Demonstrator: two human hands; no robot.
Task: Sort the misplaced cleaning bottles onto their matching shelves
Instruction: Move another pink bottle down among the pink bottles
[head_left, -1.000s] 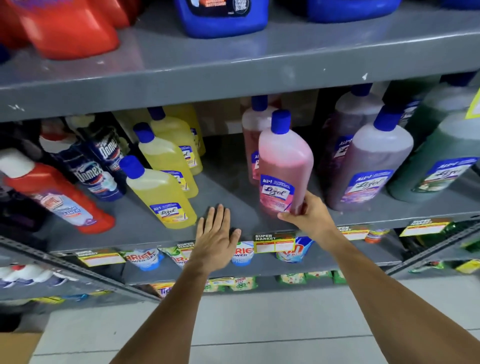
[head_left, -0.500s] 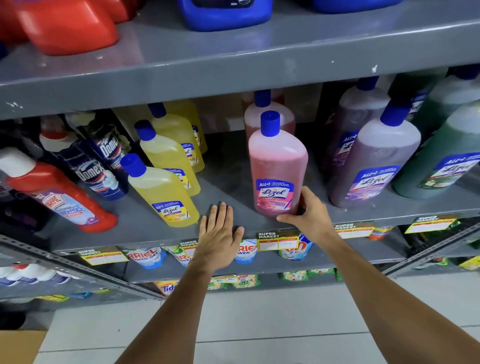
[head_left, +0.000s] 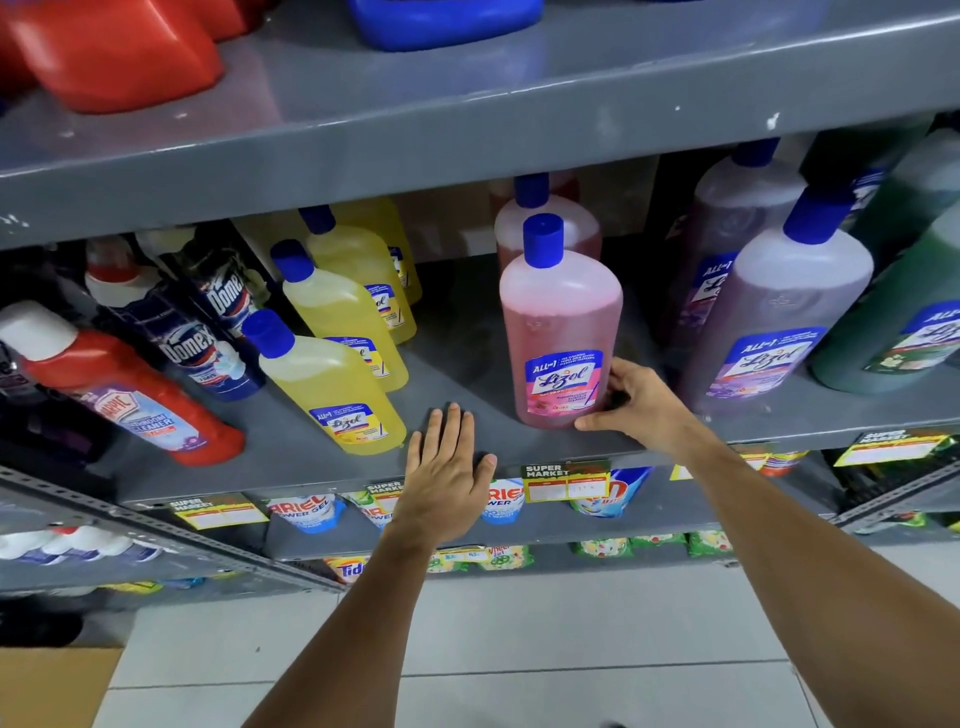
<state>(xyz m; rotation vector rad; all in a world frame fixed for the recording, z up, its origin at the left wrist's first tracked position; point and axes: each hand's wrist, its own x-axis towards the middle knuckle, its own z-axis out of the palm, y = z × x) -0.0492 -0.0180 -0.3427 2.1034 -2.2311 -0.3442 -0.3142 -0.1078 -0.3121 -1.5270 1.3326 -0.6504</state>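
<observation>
Right hand (head_left: 636, 402) is wrapped around the base of the pink bottle (head_left: 561, 332), standing upright on the grey shelf (head_left: 467, 364) in front of another pink one (head_left: 550, 223). Left hand (head_left: 447, 467) lies flat, fingers spread, on the shelf edge. Yellow bottles (head_left: 332, 384) sit left, purple bottle (head_left: 779, 322) right, maybe touching nothing.

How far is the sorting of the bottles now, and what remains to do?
Done: the yellow Lizol bottles stand in one row, the purple ones in another. In hand: the right hand holds the base of the pink Lizol bottle, upright in front of another pink bottle; the left hand lies flat on the shelf edge. Left: letting go. Other misplaced bottles I cannot tell.
</observation>
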